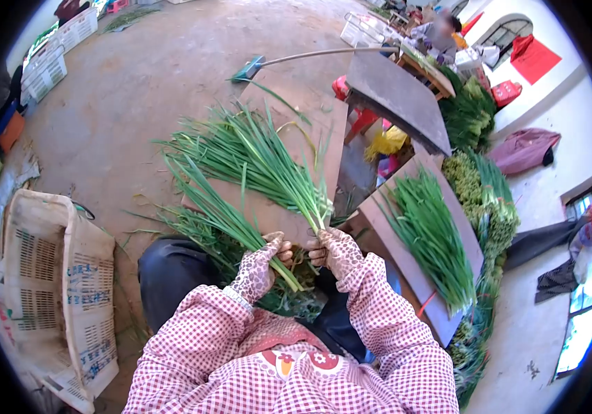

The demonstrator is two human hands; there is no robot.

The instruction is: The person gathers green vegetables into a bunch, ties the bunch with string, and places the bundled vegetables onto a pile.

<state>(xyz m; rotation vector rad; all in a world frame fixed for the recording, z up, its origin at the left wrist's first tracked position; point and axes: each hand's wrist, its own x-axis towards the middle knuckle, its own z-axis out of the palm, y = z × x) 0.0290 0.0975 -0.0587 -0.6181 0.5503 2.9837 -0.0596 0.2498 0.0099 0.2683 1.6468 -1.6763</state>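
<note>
My left hand (260, 268), in a patterned glove, is closed round a small bunch of long green stalks (216, 207), whose pale ends stick out below the fingers. Close on its right, my right hand (335, 252), gloved too, pinches the pale ends of a few stalks at the foot of a larger green pile (261, 155). That pile lies fanned out on a brown board (323, 131), leaves pointing up and left. Whether the stalks in my right hand are apart from the pile is hard to tell. Loose greens (199, 231) lie below the board's left side.
A white plastic crate (92, 297) stands at the left. On the right, a second board (472, 248) holds a green bundle (430, 234), with more greens (482, 200) along the wall. A dark table (399, 96) and a broom (248, 69) are ahead; a person (437, 38) sits at the back.
</note>
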